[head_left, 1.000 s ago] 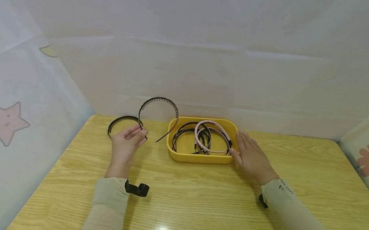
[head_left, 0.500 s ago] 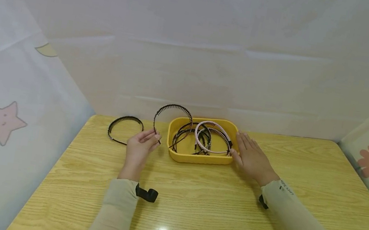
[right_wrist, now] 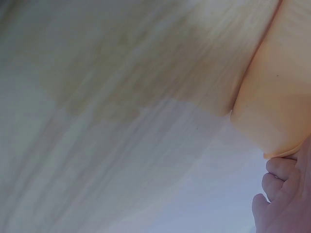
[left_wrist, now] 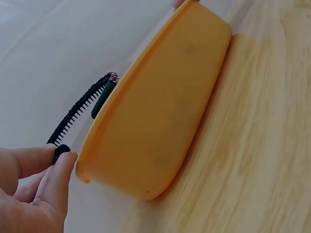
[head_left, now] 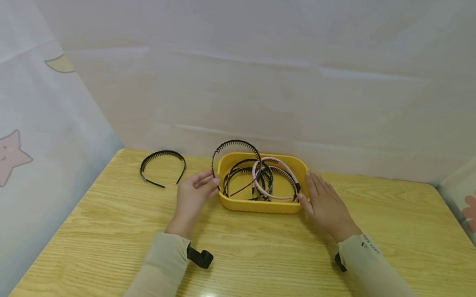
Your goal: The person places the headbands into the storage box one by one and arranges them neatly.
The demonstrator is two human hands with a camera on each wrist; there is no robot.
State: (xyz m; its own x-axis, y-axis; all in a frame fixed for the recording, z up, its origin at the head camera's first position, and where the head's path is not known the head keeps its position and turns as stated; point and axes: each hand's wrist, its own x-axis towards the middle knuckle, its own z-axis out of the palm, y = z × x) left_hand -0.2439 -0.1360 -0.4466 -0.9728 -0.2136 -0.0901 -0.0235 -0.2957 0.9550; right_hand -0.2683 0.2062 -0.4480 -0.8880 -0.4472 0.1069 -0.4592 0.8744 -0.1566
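My left hand (head_left: 194, 198) pinches one end of a black toothed headband (head_left: 239, 142) between thumb and fingers. The headband stands upright, its arc reaching over the left part of a yellow plastic basket (head_left: 257, 207). In the left wrist view the pinched tip shows just outside the basket's rim. Inside the basket lie several black headbands and a pink one (head_left: 272, 159), overlapping each other. My right hand (head_left: 326, 204) rests with extended fingers against the basket's right end. The right wrist view shows its fingers (right_wrist: 279, 168) right at the rim.
Another black toothed headband (head_left: 166, 152) lies on the wooden table (head_left: 249, 267), left of my left hand. A pale fabric backdrop (head_left: 245, 94) rises behind the table, with printed side panels at left and right.
My left hand has moved right with the pinched headband, bringing its arc from left of the basket to over the headbands inside. The right hand has stayed at the basket's right end.
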